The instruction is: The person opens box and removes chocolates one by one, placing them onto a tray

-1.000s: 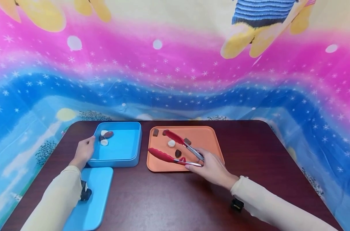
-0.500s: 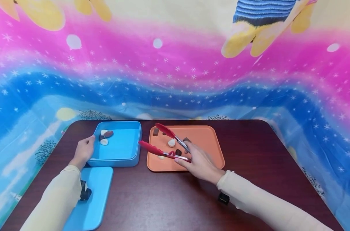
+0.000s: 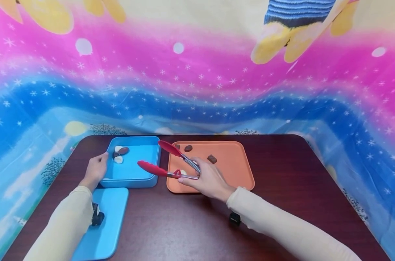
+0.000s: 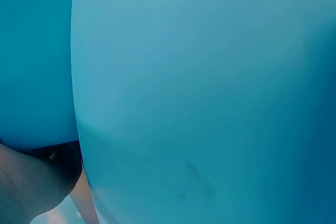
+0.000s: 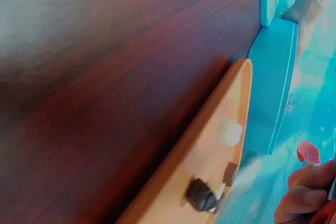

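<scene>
My left hand (image 3: 96,168) grips the left wall of an open light-blue box (image 3: 129,183). Inside, at its left, lie several chocolate-like pieces, among them a brown oval one (image 3: 123,150) and a white one (image 3: 118,159). My right hand (image 3: 212,181) holds metal tongs with red tips (image 3: 153,169). Their arms are spread, with one tip over the box's right part and nothing visible between them. Under my right hand is an orange tray (image 3: 231,170) bearing a brown block (image 3: 212,158), a dark oval piece (image 3: 188,148) and others. The right wrist view shows a dark piece (image 5: 200,194) and a white piece (image 5: 230,132).
A flat light-blue lid (image 3: 109,232) lies in front of the box, partly under my left forearm. The dark wooden table (image 3: 171,224) extends in front of the tray and to its right. A printed cloth (image 3: 197,90) hangs behind the table.
My right hand has moved left with the tongs, from over the tray to the box's right side. The tongs remain spread. My left hand stays at the box.
</scene>
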`<state>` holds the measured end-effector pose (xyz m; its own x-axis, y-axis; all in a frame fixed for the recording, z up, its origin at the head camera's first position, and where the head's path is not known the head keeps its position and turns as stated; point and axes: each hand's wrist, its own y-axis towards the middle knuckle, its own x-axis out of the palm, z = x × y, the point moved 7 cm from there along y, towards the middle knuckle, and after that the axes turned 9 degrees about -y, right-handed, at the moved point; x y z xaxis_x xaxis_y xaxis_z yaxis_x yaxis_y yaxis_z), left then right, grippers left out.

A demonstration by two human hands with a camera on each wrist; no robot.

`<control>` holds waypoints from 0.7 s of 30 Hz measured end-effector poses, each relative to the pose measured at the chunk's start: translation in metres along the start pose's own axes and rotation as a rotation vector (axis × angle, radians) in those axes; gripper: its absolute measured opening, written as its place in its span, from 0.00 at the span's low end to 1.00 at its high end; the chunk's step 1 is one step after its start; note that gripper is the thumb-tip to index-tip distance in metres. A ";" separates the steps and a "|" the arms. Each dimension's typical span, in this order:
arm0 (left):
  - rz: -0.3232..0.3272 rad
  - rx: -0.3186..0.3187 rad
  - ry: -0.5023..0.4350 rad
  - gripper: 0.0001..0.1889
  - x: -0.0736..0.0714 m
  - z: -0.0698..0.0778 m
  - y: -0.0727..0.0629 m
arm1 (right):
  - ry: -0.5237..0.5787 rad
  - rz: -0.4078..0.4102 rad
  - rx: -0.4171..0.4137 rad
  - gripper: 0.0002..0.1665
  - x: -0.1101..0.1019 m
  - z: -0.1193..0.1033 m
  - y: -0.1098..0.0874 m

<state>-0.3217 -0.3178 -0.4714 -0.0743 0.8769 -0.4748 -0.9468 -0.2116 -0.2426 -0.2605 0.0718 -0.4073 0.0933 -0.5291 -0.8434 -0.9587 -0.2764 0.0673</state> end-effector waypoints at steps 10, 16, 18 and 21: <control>-0.015 0.013 -0.006 0.36 0.001 0.003 0.003 | -0.131 -0.039 -0.042 0.38 0.012 -0.024 0.018; -0.008 0.006 -0.003 0.37 0.000 -0.001 0.003 | -0.208 -0.058 -0.075 0.40 0.027 -0.044 0.030; -0.009 0.002 -0.005 0.37 0.000 -0.002 0.003 | -0.221 -0.051 -0.080 0.41 0.031 -0.050 0.033; -0.011 0.000 -0.008 0.37 0.000 -0.002 0.002 | -0.221 -0.036 -0.088 0.42 0.034 -0.058 0.039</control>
<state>-0.3229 -0.3190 -0.4731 -0.0662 0.8826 -0.4655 -0.9475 -0.2019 -0.2481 -0.2788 -0.0034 -0.4019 0.0566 -0.3322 -0.9415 -0.9276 -0.3662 0.0734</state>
